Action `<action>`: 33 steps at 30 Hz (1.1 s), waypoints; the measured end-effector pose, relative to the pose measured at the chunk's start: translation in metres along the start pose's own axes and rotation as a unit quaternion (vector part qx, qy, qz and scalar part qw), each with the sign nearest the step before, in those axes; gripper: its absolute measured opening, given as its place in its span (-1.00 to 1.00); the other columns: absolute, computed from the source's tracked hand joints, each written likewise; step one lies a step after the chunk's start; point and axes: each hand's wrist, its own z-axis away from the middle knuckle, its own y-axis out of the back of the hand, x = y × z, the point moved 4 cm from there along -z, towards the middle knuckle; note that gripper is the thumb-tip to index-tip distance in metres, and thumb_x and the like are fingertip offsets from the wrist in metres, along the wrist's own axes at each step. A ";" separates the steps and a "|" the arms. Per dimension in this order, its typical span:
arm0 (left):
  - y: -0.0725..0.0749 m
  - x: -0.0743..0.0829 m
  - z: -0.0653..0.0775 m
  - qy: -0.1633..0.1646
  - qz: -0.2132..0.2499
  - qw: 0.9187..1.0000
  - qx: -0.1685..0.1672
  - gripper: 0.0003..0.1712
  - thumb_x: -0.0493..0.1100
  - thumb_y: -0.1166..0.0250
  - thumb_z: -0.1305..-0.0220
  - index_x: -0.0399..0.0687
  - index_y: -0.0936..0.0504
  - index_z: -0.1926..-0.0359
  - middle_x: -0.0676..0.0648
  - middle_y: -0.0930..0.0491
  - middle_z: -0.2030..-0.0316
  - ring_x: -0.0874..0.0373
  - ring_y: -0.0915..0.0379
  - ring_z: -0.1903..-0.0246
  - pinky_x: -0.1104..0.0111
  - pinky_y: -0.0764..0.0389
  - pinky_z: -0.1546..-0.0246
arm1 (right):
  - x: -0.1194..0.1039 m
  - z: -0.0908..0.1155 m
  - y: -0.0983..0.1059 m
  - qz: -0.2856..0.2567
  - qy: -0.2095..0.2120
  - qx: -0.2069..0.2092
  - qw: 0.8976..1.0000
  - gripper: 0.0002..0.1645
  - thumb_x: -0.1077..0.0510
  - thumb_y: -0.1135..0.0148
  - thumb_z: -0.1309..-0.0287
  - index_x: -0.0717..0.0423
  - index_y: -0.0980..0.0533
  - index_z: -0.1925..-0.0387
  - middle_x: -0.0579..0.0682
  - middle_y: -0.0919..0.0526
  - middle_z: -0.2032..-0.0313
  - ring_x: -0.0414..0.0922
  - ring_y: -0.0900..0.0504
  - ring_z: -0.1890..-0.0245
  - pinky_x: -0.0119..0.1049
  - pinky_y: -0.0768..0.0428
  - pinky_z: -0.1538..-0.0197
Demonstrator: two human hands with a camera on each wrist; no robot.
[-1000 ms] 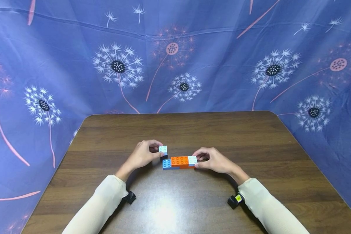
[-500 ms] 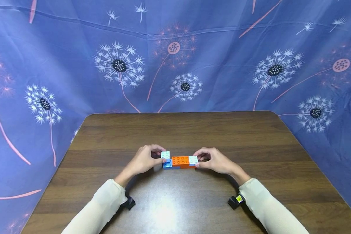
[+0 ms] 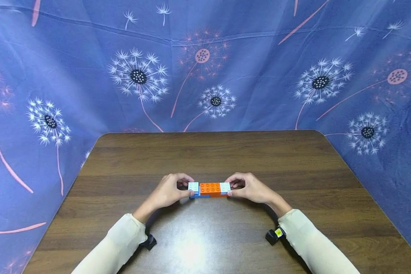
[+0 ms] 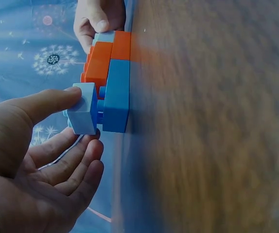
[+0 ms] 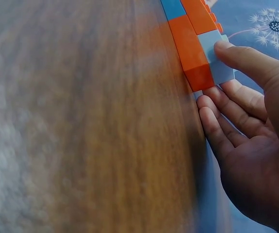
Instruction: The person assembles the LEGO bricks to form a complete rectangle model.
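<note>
My left hand point(image 3: 171, 190) pinches a small light blue brick point(image 4: 84, 109) between thumb and fingers. It sits close over the studs at the left end of a long blue brick point(image 4: 116, 97), with a narrow gap showing in the left wrist view. An orange brick point(image 3: 210, 188) lies on top across the middle, bridging the blue brick and a lower orange brick point(image 5: 190, 51). At the right end my right hand point(image 3: 251, 188) pinches a second light blue brick point(image 5: 216, 56), which is seated flush on the lower orange one.
The brick row stands on a brown wooden table point(image 3: 205, 156). A blue cloth with dandelion prints point(image 3: 260, 68) hangs behind its far edge. Black wrist cameras point(image 3: 273, 236) sit under both wrists.
The left hand has brought its light blue brick toward me and down, from behind the row to over the blue brick's left studs. The right hand stays on its brick.
</note>
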 end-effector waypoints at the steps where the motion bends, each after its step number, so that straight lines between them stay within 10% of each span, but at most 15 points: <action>1: 0.000 0.000 0.000 0.000 0.001 1.000 -0.001 -0.67 -0.16 -0.58 -0.10 -0.02 -0.75 0.08 0.01 -0.74 0.26 0.21 -0.64 0.25 0.28 -0.66 0.12 | 0.000 0.000 0.000 0.000 -0.001 0.000 1.000 -0.64 0.16 -0.54 -0.13 0.10 -0.66 0.03 0.06 -0.75 0.11 -0.12 -0.70 0.13 -0.41 -0.67 0.04; 33: -0.006 0.001 -0.003 0.002 -0.006 1.000 -0.001 -0.67 -0.17 -0.59 -0.08 0.00 -0.76 0.09 0.04 -0.77 0.28 0.22 -0.67 0.28 0.37 -0.65 0.17 | 0.000 0.000 0.000 0.003 -0.003 -0.002 1.000 -0.61 0.15 -0.55 -0.12 0.15 -0.66 0.02 0.10 -0.74 0.08 -0.03 -0.71 0.09 -0.39 -0.67 0.01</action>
